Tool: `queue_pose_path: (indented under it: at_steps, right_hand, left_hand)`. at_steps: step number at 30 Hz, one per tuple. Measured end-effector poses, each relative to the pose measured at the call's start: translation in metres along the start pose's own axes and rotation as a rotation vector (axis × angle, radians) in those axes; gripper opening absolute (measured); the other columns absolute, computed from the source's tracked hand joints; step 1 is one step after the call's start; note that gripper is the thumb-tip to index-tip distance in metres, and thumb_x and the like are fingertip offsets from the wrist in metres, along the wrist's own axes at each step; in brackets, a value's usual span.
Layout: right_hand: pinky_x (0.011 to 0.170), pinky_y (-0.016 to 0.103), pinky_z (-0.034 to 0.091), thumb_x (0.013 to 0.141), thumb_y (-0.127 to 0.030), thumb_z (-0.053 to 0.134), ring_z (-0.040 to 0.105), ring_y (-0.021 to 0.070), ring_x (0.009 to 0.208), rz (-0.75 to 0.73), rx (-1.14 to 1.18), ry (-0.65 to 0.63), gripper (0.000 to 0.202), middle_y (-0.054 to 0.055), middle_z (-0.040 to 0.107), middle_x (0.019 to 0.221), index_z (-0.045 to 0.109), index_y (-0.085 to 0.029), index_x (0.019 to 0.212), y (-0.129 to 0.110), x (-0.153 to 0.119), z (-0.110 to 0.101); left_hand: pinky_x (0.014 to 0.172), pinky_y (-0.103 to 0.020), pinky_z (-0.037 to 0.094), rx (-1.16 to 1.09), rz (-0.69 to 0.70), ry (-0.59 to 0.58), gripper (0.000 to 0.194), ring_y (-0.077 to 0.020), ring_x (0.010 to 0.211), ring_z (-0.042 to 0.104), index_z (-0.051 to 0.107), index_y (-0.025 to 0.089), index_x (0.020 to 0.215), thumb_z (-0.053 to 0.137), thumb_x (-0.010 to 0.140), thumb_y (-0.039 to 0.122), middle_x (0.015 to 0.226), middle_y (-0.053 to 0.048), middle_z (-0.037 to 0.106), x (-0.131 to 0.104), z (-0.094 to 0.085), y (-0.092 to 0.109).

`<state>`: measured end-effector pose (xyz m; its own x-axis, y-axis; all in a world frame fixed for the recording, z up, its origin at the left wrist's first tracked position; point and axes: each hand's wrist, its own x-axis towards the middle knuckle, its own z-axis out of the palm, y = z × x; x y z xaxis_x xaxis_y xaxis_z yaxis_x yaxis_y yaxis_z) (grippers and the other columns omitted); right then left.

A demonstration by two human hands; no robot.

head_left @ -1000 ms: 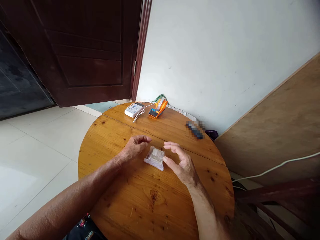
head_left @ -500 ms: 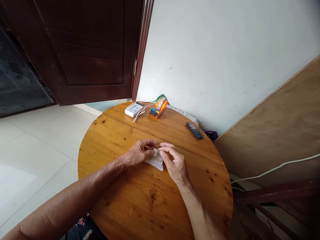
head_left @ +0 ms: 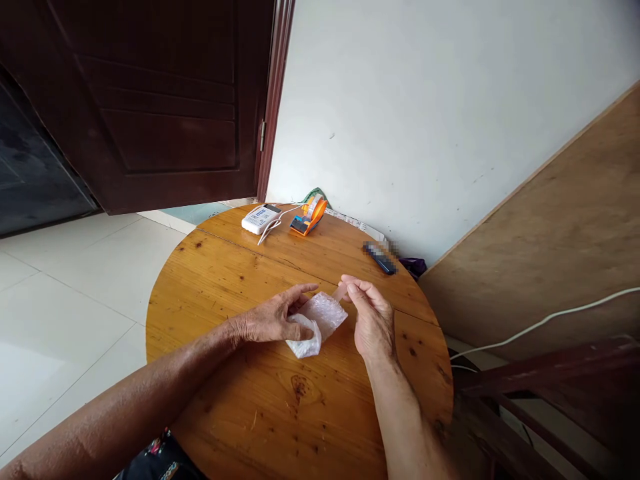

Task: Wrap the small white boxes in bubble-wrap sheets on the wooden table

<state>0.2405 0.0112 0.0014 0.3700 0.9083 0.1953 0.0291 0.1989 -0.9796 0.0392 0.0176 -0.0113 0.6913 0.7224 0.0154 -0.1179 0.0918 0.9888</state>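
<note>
Lying near the middle of the table [head_left: 235, 393], the bubble wrap [head_left: 327, 312] risks tearing if the clear strip [head_left: 340, 292] is pulled unevenly, and sliding if the left thumb slips. The left hand [head_left: 273, 320] is part-open, thumb against the wrap's near-left fold; firm hold cannot be confirmed. The right hand [head_left: 373, 320] pinches the strip at the far-right edge. Farther off stands the tape dispenser [head_left: 309, 217].
</note>
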Motion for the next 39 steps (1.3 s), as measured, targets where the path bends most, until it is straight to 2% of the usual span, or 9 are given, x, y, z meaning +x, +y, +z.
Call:
queue_pose_path:
  at_steps: [5, 9, 16, 21, 27, 30, 34, 36, 39]
  right_hand:
    - [0.071, 0.03, 0.045, 0.069, -0.047, 0.077, 0.06, 0.0167, 0.076, 0.077, 0.038, 0.081, 0.033, 0.003, 0.072, 0.085, 0.074, -0.019, 0.086, 0.006, 0.009, -0.006]
    - [0.067, 0.029, 0.045, 0.067, -0.048, 0.079, 0.061, 0.0169, 0.074, 0.11, 0.089, 0.08, 0.034, 0.003, 0.071, 0.081, 0.071, -0.019, 0.082, 0.007, 0.013, -0.008]
    - [0.064, 0.033, 0.052, 0.069, -0.058, 0.074, 0.069, 0.0265, 0.094, 0.378, 0.055, -0.221, 0.064, 0.011, 0.075, 0.103, 0.061, -0.024, 0.122, -0.004, 0.006, -0.014]
    - [0.056, 0.029, 0.048, 0.07, -0.043, 0.074, 0.066, 0.0195, 0.068, 0.234, -0.24, -0.292, 0.067, 0.002, 0.072, 0.076, 0.055, -0.018, 0.128, 0.008, 0.0, -0.005]
    - [0.065, 0.032, 0.05, 0.075, -0.047, 0.067, 0.061, 0.0174, 0.063, -0.141, -0.461, -0.024, 0.037, 0.001, 0.067, 0.071, 0.064, -0.019, 0.099, 0.008, 0.003, -0.007]
    - [0.06, 0.03, 0.051, 0.081, -0.056, 0.059, 0.063, 0.0182, 0.061, -0.091, -0.436, -0.194, 0.036, 0.002, 0.067, 0.068, 0.065, -0.02, 0.082, -0.006, -0.008, -0.004]
    - [0.066, 0.03, 0.053, 0.079, -0.055, 0.064, 0.071, 0.0233, 0.077, -0.03, -0.436, -0.459, 0.047, 0.007, 0.076, 0.087, 0.066, -0.02, 0.111, -0.015, -0.027, 0.011]
    - [0.066, 0.029, 0.052, 0.079, -0.045, 0.065, 0.07, 0.0225, 0.076, -0.053, -0.521, -0.439, 0.039, 0.005, 0.076, 0.086, 0.067, -0.022, 0.109, -0.01, -0.028, 0.015]
    - [0.062, 0.029, 0.048, 0.078, -0.037, 0.059, 0.065, 0.0206, 0.067, -0.107, -0.632, -0.261, 0.018, 0.002, 0.072, 0.07, 0.068, -0.021, 0.078, 0.004, -0.015, 0.006]
  left_hand:
    - [0.077, -0.03, 0.047, 0.041, -0.016, 0.067, 0.07, -0.0217, 0.096, 0.06, 0.045, 0.019, 0.141, 0.065, 0.083, 0.052, 0.116, -0.01, 0.063, -0.004, -0.001, 0.009]
    - [0.061, -0.024, 0.042, 0.136, -0.074, 0.12, 0.044, -0.0145, 0.07, 0.056, 0.067, 0.012, 0.098, 0.06, 0.084, 0.053, 0.082, -0.004, 0.064, 0.0, -0.002, 0.007]
    - [0.047, -0.022, 0.031, 0.112, -0.075, 0.358, 0.034, -0.008, 0.049, 0.041, 0.055, 0.016, 0.067, 0.066, 0.068, 0.047, 0.058, 0.004, 0.051, 0.014, -0.002, -0.005]
    - [0.047, -0.021, 0.032, 0.0, -0.049, 0.413, 0.042, -0.0078, 0.046, 0.044, 0.054, 0.016, 0.066, 0.069, 0.067, 0.054, 0.056, 0.003, 0.054, 0.016, -0.002, -0.007]
    - [0.039, -0.02, 0.026, -0.08, -0.11, 0.457, 0.044, -0.0059, 0.038, 0.039, 0.052, 0.017, 0.067, 0.073, 0.064, 0.056, 0.051, 0.005, 0.051, 0.018, -0.003, -0.006]
    - [0.038, -0.019, 0.025, -0.108, -0.12, 0.479, 0.043, -0.0059, 0.038, 0.039, 0.053, 0.016, 0.071, 0.075, 0.063, 0.053, 0.051, 0.006, 0.051, 0.018, -0.002, -0.004]
    - [0.042, -0.02, 0.031, -0.156, -0.061, 0.42, 0.038, -0.0062, 0.042, 0.042, 0.055, 0.015, 0.069, 0.074, 0.064, 0.048, 0.051, 0.005, 0.05, 0.015, 0.0, -0.001]
    - [0.045, -0.02, 0.035, -0.187, -0.046, 0.386, 0.036, -0.0068, 0.044, 0.044, 0.055, 0.015, 0.068, 0.074, 0.065, 0.047, 0.054, 0.004, 0.051, 0.015, -0.001, 0.0]
    - [0.045, -0.021, 0.036, -0.16, -0.072, 0.464, 0.034, -0.0083, 0.046, 0.046, 0.056, 0.016, 0.072, 0.071, 0.065, 0.045, 0.057, 0.004, 0.052, 0.016, -0.008, 0.0]
